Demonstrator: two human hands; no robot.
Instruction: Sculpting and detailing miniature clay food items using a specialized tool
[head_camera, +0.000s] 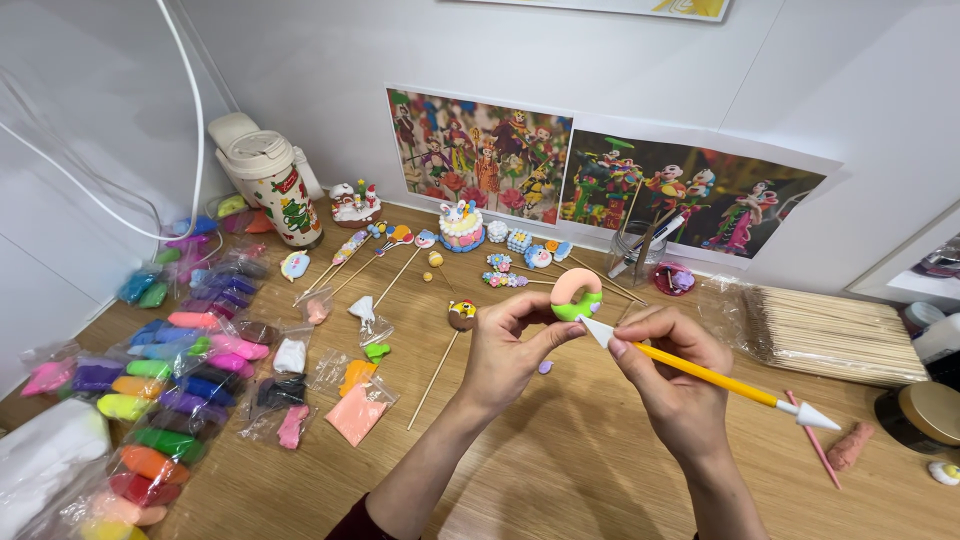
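Note:
My left hand (505, 350) pinches a small clay figure (576, 294), a peach-pink ring on a green base, lifted above the wooden table (560, 470). My right hand (670, 375) grips a yellow sculpting tool (700, 375) with white cone tips; its near tip touches the green base from the right. The far white tip (815, 417) points out to the right.
Bags of coloured clay (170, 390) cover the left side. Finished clay figures on sticks (440, 255) lie along the wall, by a decorated thermos (270, 190). A bundle of bamboo skewers (830, 335), a pink stick (815, 440) and a gold-lidded jar (925, 415) sit right.

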